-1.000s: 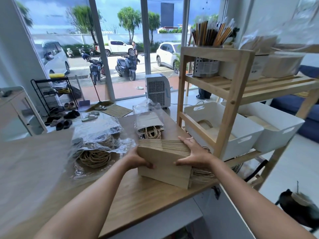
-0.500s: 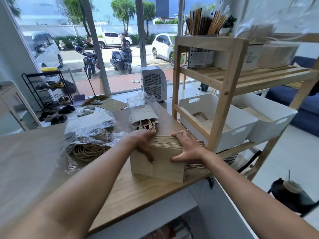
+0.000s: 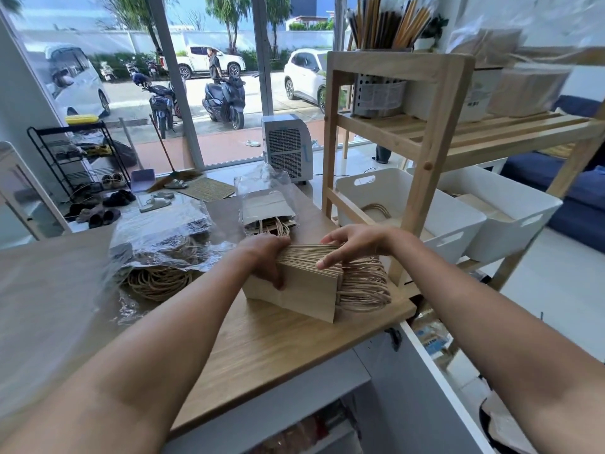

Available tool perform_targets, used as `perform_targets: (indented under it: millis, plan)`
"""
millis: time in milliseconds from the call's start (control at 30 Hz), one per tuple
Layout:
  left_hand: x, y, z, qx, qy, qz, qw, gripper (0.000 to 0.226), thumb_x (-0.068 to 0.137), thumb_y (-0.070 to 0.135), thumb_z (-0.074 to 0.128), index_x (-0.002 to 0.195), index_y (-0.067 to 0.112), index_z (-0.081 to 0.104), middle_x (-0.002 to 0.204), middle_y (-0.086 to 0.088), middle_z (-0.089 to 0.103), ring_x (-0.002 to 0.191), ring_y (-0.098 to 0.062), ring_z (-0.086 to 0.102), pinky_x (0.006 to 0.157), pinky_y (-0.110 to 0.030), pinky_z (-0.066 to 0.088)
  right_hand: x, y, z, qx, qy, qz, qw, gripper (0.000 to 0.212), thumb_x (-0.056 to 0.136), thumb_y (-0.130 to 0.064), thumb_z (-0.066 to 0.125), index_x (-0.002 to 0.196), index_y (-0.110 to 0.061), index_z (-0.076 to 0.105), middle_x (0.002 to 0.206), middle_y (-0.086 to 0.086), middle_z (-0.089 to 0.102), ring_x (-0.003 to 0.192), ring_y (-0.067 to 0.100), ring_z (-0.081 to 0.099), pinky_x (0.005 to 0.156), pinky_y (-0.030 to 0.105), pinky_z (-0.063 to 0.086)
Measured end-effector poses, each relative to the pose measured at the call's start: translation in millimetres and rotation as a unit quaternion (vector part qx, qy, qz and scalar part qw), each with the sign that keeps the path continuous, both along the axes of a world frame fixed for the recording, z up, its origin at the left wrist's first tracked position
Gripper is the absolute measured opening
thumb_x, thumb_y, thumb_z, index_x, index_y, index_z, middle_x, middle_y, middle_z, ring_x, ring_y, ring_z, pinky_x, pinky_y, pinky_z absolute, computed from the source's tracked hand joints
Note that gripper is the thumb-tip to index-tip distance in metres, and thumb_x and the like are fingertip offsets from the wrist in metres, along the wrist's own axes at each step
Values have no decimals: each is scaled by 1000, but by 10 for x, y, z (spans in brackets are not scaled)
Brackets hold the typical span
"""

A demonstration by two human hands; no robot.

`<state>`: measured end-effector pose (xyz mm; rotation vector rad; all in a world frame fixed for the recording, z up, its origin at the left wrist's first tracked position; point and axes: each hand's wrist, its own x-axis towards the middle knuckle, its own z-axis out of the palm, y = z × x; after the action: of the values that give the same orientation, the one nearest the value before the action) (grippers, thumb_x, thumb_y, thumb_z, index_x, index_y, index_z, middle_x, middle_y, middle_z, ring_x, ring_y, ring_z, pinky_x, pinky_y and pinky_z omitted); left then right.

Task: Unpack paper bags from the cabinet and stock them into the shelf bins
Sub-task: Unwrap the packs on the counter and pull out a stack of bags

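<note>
A thick stack of brown paper bags (image 3: pixel 304 291) stands on edge on the wooden countertop (image 3: pixel 262 348), twine handles (image 3: pixel 363 285) fanned out to the right. My left hand (image 3: pixel 265 257) grips the stack's left end, thumb down its front face. My right hand (image 3: pixel 353 242) rests on the top edges, fingers spread across them. Two white bins sit on the wooden shelf's lower level: the nearer bin (image 3: pixel 425 208) holds a few bags, the farther bin (image 3: pixel 510 217) holds flat brown paper.
A plastic-wrapped pack of bags (image 3: pixel 266 208) stands behind the stack. Crumpled plastic with more handled bags (image 3: pixel 163 253) lies to the left. The wooden shelf post (image 3: pixel 422 178) rises just right of the stack. An open white cabinet door (image 3: pixel 435 385) hangs below the counter.
My left hand shifted from the stack's front face to its left end. My right hand slid up onto the top edges. The stack stayed in place on the counter.
</note>
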<state>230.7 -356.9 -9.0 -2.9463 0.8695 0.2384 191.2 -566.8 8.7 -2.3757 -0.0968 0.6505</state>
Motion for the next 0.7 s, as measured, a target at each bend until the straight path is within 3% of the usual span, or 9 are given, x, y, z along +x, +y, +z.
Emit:
perform_targets:
  millis: [133, 233, 267, 333, 467, 600, 700]
  plan:
    - [48, -31, -4, 7, 4, 17, 1000, 82, 58, 42, 86, 128, 24, 48, 129, -2, 59, 120, -24, 54, 98, -33, 45, 211, 84, 23, -37, 60, 42, 997, 50, 72, -33, 81, 112, -10, 65, 105, 1, 66, 95, 16, 65, 88, 33, 56]
    - [94, -35, -31, 4, -3, 23, 1000, 90, 54, 45, 87, 132, 24, 46, 132, -3, 58, 122, -25, 53, 102, -33, 45, 340, 27, -21, -20, 72, 31, 997, 20, 70, -32, 83, 82, -20, 73, 85, -8, 64, 90, 8, 59, 87, 28, 50]
    - [112, -34, -43, 3, -3, 24, 1000, 91, 54, 45, 87, 132, 24, 46, 132, -3, 57, 123, -25, 53, 102, -33, 45, 361, 5, -28, -13, 75, 29, 997, 15, 72, -32, 82, 67, -24, 70, 75, -11, 61, 82, 6, 57, 83, 27, 48]
    - [129, -35, -58, 0, -1, 25, 1000, 88, 53, 46, 87, 129, 26, 47, 131, -2, 58, 122, -25, 54, 101, -33, 45, 408, -54, -65, 9, 77, 25, 997, 29, 76, -30, 79, 54, -24, 62, 65, -12, 55, 73, 4, 53, 77, 24, 47]
    - [149, -49, -64, -8, 6, 22, 1000, 81, 53, 43, 88, 123, 26, 50, 127, -2, 59, 119, -25, 54, 98, -32, 44, 427, -125, -97, 41, 80, 30, 996, 15, 83, -27, 74, 71, -18, 70, 73, -7, 62, 76, 6, 59, 74, 21, 52]
    - [168, -39, -69, -8, -4, 18, 1000, 87, 50, 44, 89, 124, 25, 47, 128, -4, 58, 120, -25, 53, 98, -32, 44, 449, -161, -124, 78, 51, 7, 996, 24, 85, -27, 72, 61, -21, 72, 63, -11, 63, 68, 4, 60, 71, 22, 52]
    - [160, -38, -96, -3, -15, 13, 1000, 90, 48, 46, 89, 124, 25, 46, 128, -3, 59, 119, -25, 53, 98, -33, 43, 422, -177, -186, 96, 30, -21, 995, 18, 85, -31, 70, 75, -17, 75, 68, -7, 66, 67, 5, 61, 67, 21, 52]
